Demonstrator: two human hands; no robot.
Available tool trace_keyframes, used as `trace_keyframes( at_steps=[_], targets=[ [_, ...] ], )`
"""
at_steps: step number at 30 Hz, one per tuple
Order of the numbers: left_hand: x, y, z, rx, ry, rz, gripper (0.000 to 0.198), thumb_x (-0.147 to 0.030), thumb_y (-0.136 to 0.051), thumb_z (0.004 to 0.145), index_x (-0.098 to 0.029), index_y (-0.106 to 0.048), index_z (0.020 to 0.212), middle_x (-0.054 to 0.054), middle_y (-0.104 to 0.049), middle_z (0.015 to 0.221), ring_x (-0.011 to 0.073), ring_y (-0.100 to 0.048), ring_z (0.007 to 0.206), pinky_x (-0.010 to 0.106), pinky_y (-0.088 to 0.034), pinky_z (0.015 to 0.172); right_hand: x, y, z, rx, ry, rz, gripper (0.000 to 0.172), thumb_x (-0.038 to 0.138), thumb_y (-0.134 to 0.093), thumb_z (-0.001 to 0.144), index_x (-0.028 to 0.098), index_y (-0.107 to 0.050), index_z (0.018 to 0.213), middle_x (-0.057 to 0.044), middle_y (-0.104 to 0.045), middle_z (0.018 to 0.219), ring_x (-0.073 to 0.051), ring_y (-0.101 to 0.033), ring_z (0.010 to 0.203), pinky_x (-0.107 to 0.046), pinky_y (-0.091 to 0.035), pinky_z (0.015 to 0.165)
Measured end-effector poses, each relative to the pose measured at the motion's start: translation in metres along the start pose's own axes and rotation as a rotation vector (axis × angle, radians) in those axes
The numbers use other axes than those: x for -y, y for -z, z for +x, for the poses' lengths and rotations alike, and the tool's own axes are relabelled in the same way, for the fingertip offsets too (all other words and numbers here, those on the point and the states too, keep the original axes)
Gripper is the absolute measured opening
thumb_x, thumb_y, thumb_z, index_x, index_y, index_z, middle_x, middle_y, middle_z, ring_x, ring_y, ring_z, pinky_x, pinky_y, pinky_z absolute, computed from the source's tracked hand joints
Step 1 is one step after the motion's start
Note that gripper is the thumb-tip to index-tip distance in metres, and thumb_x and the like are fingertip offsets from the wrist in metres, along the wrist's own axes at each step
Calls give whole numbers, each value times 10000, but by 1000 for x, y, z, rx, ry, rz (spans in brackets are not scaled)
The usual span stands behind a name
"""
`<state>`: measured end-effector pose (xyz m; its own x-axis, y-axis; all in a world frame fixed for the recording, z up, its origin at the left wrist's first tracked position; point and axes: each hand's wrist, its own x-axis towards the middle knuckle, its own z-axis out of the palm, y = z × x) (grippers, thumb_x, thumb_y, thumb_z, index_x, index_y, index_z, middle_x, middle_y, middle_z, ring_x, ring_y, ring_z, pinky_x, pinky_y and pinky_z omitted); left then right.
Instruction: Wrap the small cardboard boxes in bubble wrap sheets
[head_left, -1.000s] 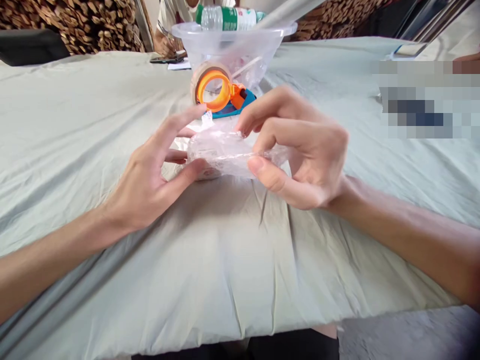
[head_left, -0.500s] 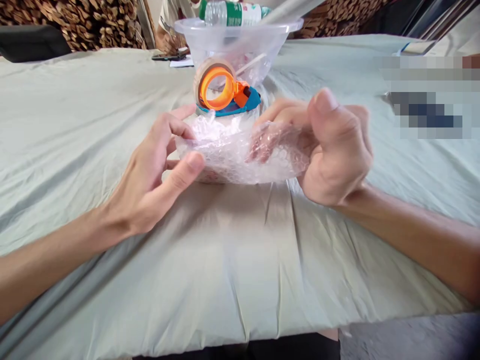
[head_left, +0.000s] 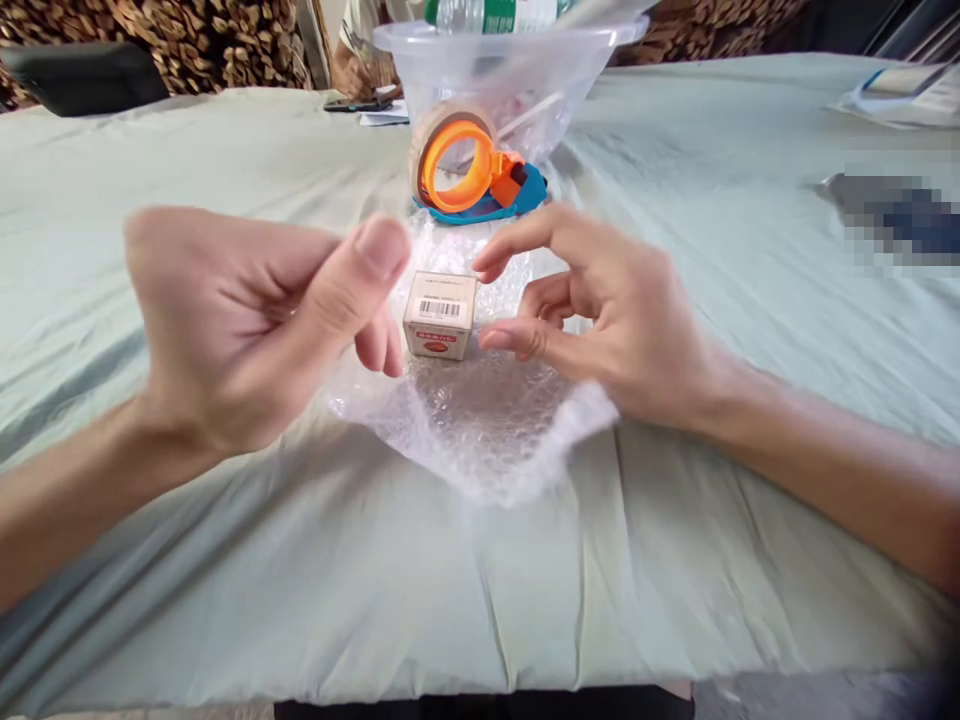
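Note:
A small tan cardboard box (head_left: 439, 314) with a barcode and a red label stands on a spread sheet of bubble wrap (head_left: 487, 440). To the box's right, my right hand (head_left: 600, 310) is open, its thumb and index finger apart, close to the box's right side. My left hand (head_left: 255, 320) is at the box's left, fingers loosely curled and thumb stretched out apart from them; nothing shows in it. Part of the wrap lies hidden behind the box and under the hands.
Beyond the box stands an orange and blue tape dispenser (head_left: 459, 165) with a roll of tape. A clear plastic tub (head_left: 517, 70) with a green-labelled bottle (head_left: 499, 15) is behind it. Another person's hand (head_left: 356, 75) is near a phone (head_left: 360, 104). A pale cloth (head_left: 262, 600) covers the table.
The bubble wrap has come down open onto the table, and the box now shows. My hands have let go of the wrap. The view has shifted slightly.

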<state>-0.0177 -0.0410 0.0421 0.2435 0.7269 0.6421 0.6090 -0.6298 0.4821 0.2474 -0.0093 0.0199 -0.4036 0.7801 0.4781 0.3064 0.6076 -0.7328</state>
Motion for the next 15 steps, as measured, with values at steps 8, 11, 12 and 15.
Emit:
trace_keyframes(
  at_steps=[8, 11, 12, 15],
  targets=[
    [8, 4, 20, 275, 49, 338, 305, -429, -584, 1090, -297, -825, 1223, -46, -812, 864, 178, -739, 678, 363, -599, 876, -4, -4, -3, 134, -30, -180, 524, 462, -862, 1004, 235, -757, 1465, -109, -770, 1425, -261, -754, 930, -464, -697, 922],
    [14, 14, 26, 339, 15, 397, 392, -560, -587, 1049, -323, -851, 1215, -37, -771, 775, 196, -725, 661, 385, -609, 907, -4, -7, -4, 90, -13, -207, 431, 405, -819, 993, 231, -766, 1384, -108, -800, 1339, -293, -788, 968, -480, -692, 910],
    [16, 18, 28, 375, 8, 408, 451, -622, -565, 1046, -321, -862, 1201, -31, -754, 748, 201, -726, 667, 397, -617, 926, -6, -8, -4, 66, 0, -224, 416, 358, -815, 964, 233, -755, 1356, -110, -803, 1330, -307, -799, 991, -491, -694, 921],
    [21, 21, 31, 498, -8, 462, 636, -750, -466, 1036, -318, -879, 1254, -19, -717, 720, 228, -769, 736, 468, -630, 1023, -11, -8, -4, 16, 53, -274, 436, 243, -769, 914, 253, -704, 1345, -126, -786, 1368, -364, -804, 1160, -548, -692, 1040]
  ],
)
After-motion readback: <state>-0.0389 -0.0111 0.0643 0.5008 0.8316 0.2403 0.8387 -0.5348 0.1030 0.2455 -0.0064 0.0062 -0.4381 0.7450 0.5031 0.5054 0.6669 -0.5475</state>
